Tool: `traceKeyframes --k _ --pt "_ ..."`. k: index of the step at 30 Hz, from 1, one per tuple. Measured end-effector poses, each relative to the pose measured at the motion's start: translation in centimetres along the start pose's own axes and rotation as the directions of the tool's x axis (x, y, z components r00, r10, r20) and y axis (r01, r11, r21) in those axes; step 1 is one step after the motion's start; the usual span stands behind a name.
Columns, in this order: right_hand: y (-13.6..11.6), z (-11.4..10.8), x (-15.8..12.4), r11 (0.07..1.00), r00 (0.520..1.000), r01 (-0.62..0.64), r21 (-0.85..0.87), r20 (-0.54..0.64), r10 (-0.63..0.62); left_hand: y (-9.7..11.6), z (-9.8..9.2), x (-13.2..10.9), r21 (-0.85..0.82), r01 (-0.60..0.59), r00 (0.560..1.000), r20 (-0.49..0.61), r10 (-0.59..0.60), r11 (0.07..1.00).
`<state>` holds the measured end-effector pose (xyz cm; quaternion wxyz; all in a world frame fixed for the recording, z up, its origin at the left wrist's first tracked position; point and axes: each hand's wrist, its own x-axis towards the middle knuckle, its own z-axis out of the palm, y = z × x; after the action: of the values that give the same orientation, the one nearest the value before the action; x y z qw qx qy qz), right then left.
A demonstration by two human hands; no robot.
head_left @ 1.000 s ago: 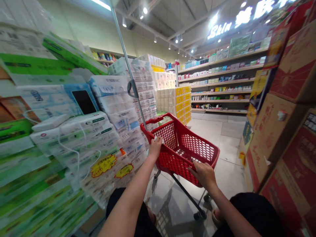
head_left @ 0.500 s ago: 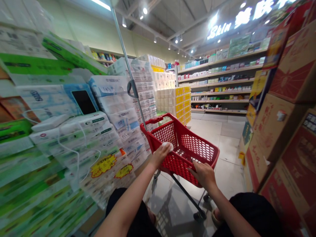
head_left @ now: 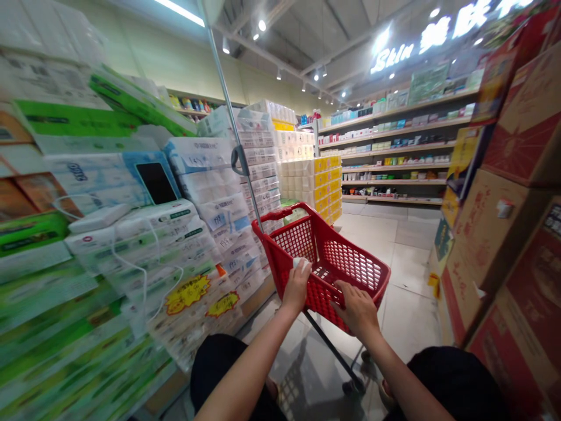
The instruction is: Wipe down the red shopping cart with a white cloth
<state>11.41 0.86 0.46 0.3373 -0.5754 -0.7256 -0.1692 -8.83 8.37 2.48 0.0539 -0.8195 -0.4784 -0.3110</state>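
Note:
A red plastic shopping cart (head_left: 350, 257) with a perforated basket stands right in front of me on a dark metal frame. My left hand (head_left: 297, 287) is closed on a small white wipe (head_left: 301, 263), cloth or tissue, and presses it to the near rim of the basket. Farther right along the same rim is my right hand (head_left: 358, 310), its fingers hooked over the edge and its thumb on the outer side. A tall metal pole (head_left: 225, 88) with a grey clip rises from the cart's left corner.
Stacked tissue packs (head_left: 214, 204) line the left side, with a phone (head_left: 156, 182) and white cable (head_left: 144, 272) on them. Cardboard cartons (head_left: 486, 234) rise close on the right. Stocked shelves (head_left: 394, 152) stand beyond the tiled floor (head_left: 403, 251). My knees flank the cart.
My left hand has slid a little right along the rim with the white wipe. My right hand has shifted slightly, still on the rim. The whole view has moved slightly.

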Motion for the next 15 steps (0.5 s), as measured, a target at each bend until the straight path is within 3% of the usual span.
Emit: traceKeyframes --k 5,10,12,15 --pt "-0.8 -1.2 0.6 0.975 1.0 0.008 0.221 0.015 -0.012 4.0 0.9 -2.2 -0.161 -0.053 0.997 0.042 0.06 0.985" --pt "-0.6 -1.5 1.2 0.829 0.997 -0.078 0.554 0.041 0.066 6.3 0.1 -2.5 -0.33 0.0 0.993 0.11 0.038 0.944" --pt "-0.6 -1.4 1.3 0.786 0.995 -0.098 0.61 0.054 0.083 7.1 -0.4 -2.5 -0.419 0.037 0.99 0.142 0.025 0.907" --pt "-0.7 -1.2 1.4 0.799 0.996 -0.079 0.596 0.069 0.048 7.9 -1.1 -2.6 -0.572 0.074 0.981 0.189 0.043 0.817"
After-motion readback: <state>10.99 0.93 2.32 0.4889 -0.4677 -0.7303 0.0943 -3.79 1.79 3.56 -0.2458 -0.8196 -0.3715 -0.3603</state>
